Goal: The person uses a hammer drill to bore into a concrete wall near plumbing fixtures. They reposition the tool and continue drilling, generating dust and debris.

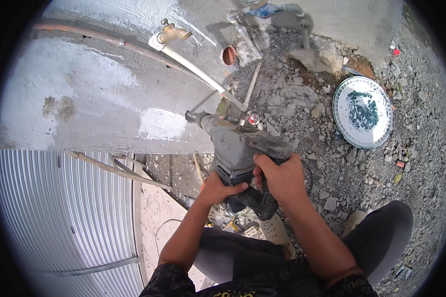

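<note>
Both my hands are closed on a dusty grey rotary hammer (235, 148), held in front of me with its nose pointing left at the grey plastered wall (99, 116). My left hand (219, 189) grips the lower side of its body. Around the black rear handle, my right hand (282, 180) has its fingers wrapped, thumb and forefinger near the top. At the tool's front end a dark, short tip (191, 117) shows close to the wall's lower part. Whether it touches the wall, I cannot tell.
A white pipe with a brass tap (176, 35) runs along the wall, above an orange pipe end (229, 55). Rubble (302, 99) covers the ground, with a round white lid (362, 113) at right. Corrugated metal sheeting (74, 213) and wooden strips (119, 171) stand at left.
</note>
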A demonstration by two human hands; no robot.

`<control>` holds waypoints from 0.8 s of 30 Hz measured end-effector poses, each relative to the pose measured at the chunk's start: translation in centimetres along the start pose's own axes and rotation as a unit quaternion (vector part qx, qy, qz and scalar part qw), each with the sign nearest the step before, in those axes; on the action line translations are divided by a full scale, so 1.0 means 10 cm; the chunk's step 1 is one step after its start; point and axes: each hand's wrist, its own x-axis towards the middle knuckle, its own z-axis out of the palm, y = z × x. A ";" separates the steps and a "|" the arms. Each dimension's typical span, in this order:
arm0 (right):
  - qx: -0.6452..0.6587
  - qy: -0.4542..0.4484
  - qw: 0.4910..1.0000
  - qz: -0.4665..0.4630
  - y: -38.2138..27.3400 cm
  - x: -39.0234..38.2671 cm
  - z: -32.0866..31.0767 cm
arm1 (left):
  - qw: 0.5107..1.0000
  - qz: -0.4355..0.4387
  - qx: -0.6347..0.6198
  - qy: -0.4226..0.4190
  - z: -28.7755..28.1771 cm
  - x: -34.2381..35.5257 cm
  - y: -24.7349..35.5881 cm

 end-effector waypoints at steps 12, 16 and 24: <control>0.169 0.045 0.981 0.080 0.33 -0.33 -0.70 | 0.983 -0.105 0.146 -0.045 0.40 -0.35 0.40; 0.218 0.046 0.971 0.091 0.40 -0.57 -0.78 | 0.979 -0.080 0.179 -0.044 0.49 -0.56 0.48; 0.240 0.024 0.967 0.084 0.48 -0.63 -0.76 | 0.963 -0.106 0.246 -0.019 0.44 -0.72 0.65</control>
